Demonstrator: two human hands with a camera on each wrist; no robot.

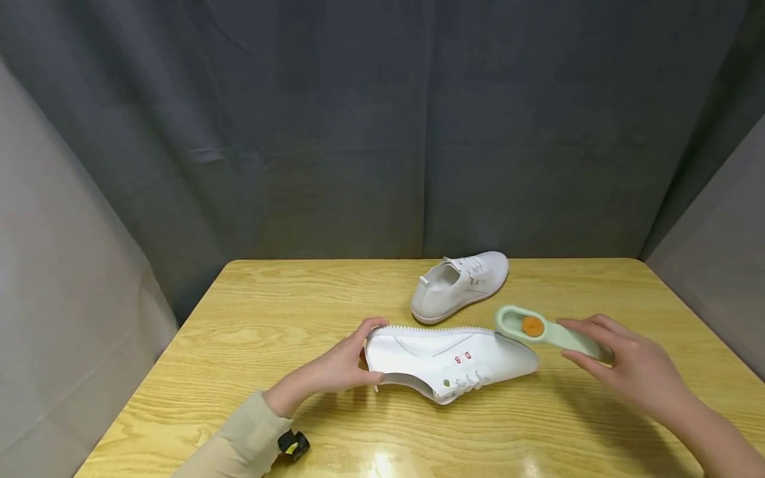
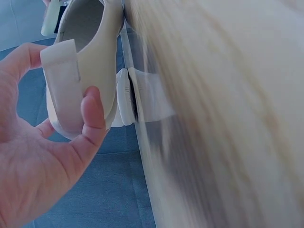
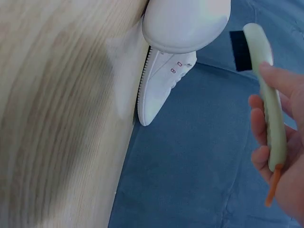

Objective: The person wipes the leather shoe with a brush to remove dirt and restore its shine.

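A white lace-up shoe (image 1: 430, 355) lies tilted on its side, its toe pointing right. My left hand (image 1: 340, 362) grips it at the heel, with the thumb by the shoe opening. In the left wrist view the fingers wrap round the heel (image 2: 66, 90). My right hand (image 1: 633, 365) holds a pale green brush (image 1: 564, 337) by its handle, with an orange round button near its head. Dark bristles (image 3: 241, 51) show in the right wrist view. In that view a gap separates the brush from the shoe's toe (image 3: 187, 26).
A second white shoe (image 1: 463, 285) stands upright behind the first, near the far edge of the wooden table (image 1: 287, 299). A dark grey curtain (image 1: 335, 133) hangs behind the table. A black strap piece (image 1: 293, 445) is at the left wrist.
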